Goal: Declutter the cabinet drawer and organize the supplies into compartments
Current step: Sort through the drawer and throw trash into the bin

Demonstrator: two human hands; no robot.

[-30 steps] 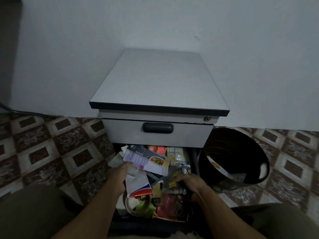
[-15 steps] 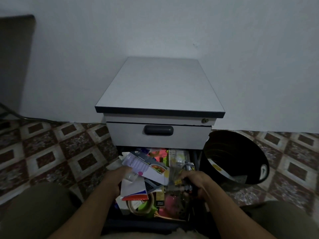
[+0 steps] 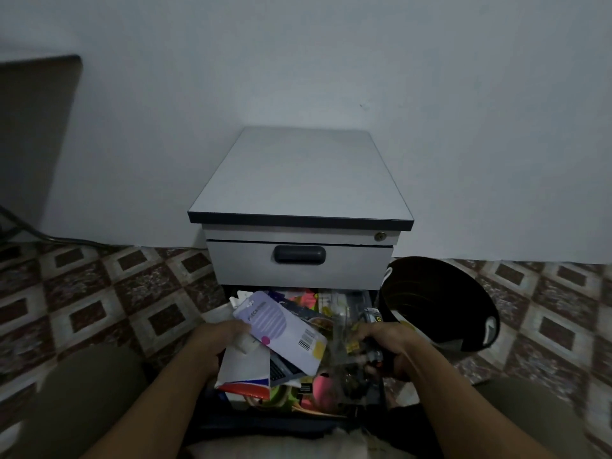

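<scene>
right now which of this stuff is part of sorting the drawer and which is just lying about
Part of the job:
open cluttered bottom drawer; lavender flat packet with barcode, held by left hand; clear plastic packet, gripped by right hand; white envelope with red-and-blue edge; round black bin, probably for rubbish.

Just lying about:
closed grey upper drawer; dark cable along the wall.

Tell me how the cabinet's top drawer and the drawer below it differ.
The top drawer is shut; the lower drawer is pulled out toward the person. The top drawer shows only its grey front and dark handle; the lower drawer shows its inside, heaped with packets, with the left hand and right hand reaching in. Both belong to one grey cabinet.
</scene>
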